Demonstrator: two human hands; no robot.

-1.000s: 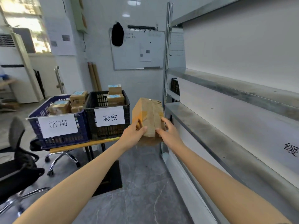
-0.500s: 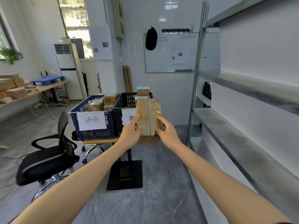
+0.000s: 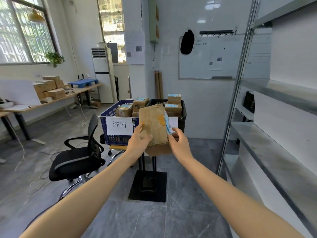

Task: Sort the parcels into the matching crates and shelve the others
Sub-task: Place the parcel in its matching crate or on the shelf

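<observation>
A taped cardboard parcel [image 3: 153,125] is held up in front of the blue crate [image 3: 109,117] and black crate [image 3: 183,110]. It is gripped at its lower left by the left hand [image 3: 139,143], fingers curled on it. The right hand [image 3: 179,140] is pressed to its right edge, where a blue label shows, fingers partly spread. Smaller parcels are seen in both crates.

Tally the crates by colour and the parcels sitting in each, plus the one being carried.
Blue crate: 1, showing 3 parcels
Black crate: 1, showing 2 parcels
Held parcel: 1, between left hand and right hand
Total: 2 crates, 6 parcels visible
</observation>
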